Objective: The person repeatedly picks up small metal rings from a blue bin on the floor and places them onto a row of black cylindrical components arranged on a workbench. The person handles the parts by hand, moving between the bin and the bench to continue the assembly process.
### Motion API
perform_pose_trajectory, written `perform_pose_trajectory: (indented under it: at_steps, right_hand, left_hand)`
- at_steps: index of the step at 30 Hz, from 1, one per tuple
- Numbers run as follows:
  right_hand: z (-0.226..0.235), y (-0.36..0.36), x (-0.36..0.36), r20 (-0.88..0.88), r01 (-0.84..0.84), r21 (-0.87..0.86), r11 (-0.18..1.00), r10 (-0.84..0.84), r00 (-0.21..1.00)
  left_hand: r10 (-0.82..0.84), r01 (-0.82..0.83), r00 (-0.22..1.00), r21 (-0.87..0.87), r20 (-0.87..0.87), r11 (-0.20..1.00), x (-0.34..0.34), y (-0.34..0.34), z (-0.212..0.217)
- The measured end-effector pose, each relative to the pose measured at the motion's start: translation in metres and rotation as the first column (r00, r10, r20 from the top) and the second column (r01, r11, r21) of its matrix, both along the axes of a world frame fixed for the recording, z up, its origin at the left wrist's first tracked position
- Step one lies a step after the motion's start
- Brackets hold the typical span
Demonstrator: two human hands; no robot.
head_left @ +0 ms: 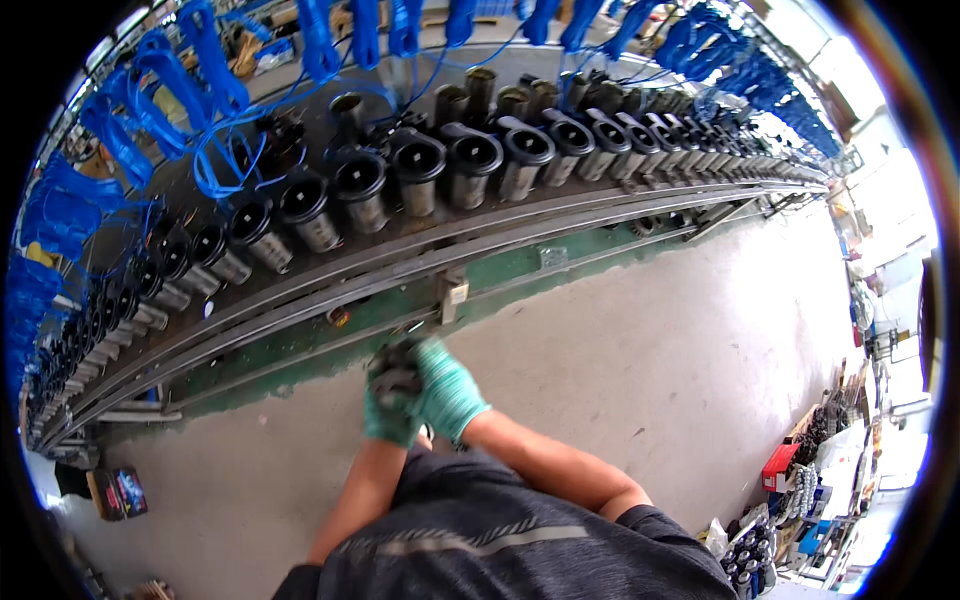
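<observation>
My hands meet in front of my body, above the floor, both in green knitted gloves. My left hand (393, 405) is turned so that a dark grey, smeared patch shows over its curled fingers. I cannot tell whether that patch is the glove's coating or a dark object. Pressed against its side is my right hand (449, 392), its back towards me and its fingers closed. Whatever lies between the two hands is hidden. Neither hand touches the bench beyond them.
A long curved metal bench (400, 255) crosses ahead, carrying a row of metal cylinders with black collars (471, 165). Bundles of blue cable (318, 40) hang above it. On the concrete floor (600, 350), a box (118, 494) stands at left. Shelved parts and a red box (780, 467) stand at right.
</observation>
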State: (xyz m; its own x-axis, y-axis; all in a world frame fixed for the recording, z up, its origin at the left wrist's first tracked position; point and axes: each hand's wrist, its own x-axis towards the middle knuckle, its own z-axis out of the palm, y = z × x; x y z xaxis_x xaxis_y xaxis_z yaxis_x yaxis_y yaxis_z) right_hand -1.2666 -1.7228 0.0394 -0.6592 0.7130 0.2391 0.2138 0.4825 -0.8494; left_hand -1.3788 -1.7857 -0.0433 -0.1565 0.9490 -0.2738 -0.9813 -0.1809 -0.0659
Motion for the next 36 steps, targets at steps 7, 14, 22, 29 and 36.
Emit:
perform_pose_trajectory:
  at_steps: [7,14,22,29,36]
  right_hand:
    - [-0.009,0.06,-0.027,-0.17,0.049,-0.693,0.72,-0.229,0.958]
    - [-0.012,0.099,-0.052,-0.12,0.157,-0.461,0.873,-0.237,0.964]
    - [0.002,0.199,-0.041,0.132,0.242,-0.154,0.958,-0.223,0.966]
    - [-0.008,0.306,0.015,-0.083,-0.013,-0.147,0.989,0.001,0.997]
    - [0.042,0.388,0.087,-0.07,-0.072,-0.423,0.903,0.046,0.996]
  left_hand:
    - [-0.25,0.181,0.961,-0.41,-0.12,0.894,-0.045,0.08,0.029]
    - [-0.207,0.161,0.973,-0.343,-0.102,0.926,-0.079,0.131,0.004]
    - [-0.146,0.147,0.989,-0.026,0.036,0.989,-0.071,0.221,-0.048]
    - [-0.08,0.09,0.989,0.07,-0.124,0.994,-0.015,0.324,-0.033]
    - [-0.051,0.004,0.852,0.09,0.521,0.996,0.015,0.377,-0.04]
